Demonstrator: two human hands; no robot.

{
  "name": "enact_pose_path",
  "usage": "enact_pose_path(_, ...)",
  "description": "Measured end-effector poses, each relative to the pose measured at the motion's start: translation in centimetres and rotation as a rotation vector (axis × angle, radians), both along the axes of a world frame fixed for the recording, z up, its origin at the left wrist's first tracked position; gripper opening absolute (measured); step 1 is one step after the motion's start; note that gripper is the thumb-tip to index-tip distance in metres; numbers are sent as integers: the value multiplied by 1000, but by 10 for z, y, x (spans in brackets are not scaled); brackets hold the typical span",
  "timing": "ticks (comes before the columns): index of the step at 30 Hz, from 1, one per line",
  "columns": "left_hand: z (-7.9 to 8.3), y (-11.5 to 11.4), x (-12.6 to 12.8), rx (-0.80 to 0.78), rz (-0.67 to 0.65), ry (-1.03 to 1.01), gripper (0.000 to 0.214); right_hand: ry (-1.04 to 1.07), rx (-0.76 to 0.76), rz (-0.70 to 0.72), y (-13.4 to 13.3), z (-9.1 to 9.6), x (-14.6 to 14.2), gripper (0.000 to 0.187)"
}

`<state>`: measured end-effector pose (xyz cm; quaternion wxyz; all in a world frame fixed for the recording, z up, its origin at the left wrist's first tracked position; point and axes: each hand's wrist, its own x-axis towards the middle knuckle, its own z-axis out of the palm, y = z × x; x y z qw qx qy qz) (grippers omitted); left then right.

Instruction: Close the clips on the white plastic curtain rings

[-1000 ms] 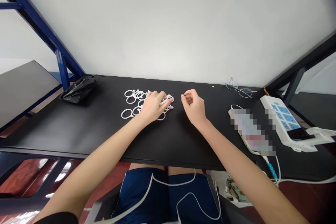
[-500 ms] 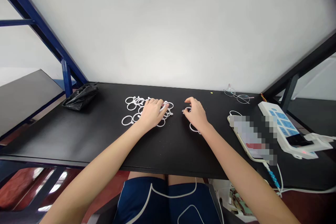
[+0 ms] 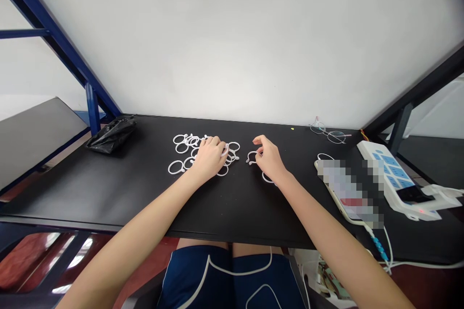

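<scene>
A pile of several white plastic rings (image 3: 184, 147) lies on the black table (image 3: 108, 178). My left hand (image 3: 210, 157) rests on the right part of the pile, fingers curled around a ring there. My right hand (image 3: 268, 157) sits a little to the right of the pile and pinches a single white ring (image 3: 251, 157) between thumb and fingers. Another white ring (image 3: 267, 178) lies on the table, partly under my right wrist.
A crumpled black bag (image 3: 111, 134) lies at the table's back left. Glasses (image 3: 328, 131) sit at the back right. A phone (image 3: 348, 188) with a cable and a white power strip (image 3: 395, 174) are on the right. A blue metal frame (image 3: 72, 67) stands on the left.
My right hand came down to the table and now pinches a white ring, and a second ring has appeared under its wrist. My left hand stayed on the pile, curling its fingers.
</scene>
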<state>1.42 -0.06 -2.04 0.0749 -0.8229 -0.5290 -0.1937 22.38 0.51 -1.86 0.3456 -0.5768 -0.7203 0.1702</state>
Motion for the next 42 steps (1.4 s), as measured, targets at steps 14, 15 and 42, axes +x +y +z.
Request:
enact_pose_path(14, -1, 0, 0, 1, 8, -37, 29, 98, 27, 4, 1, 3, -2, 34)
enact_pose_path(15, -1, -1, 0, 1, 6, -47, 29, 108, 23, 5, 1, 3, -2, 32)
enact_pose_path(42, 16, -17, 9, -26, -492, -268, 39, 782, -188, 203, -2, 1, -18, 34)
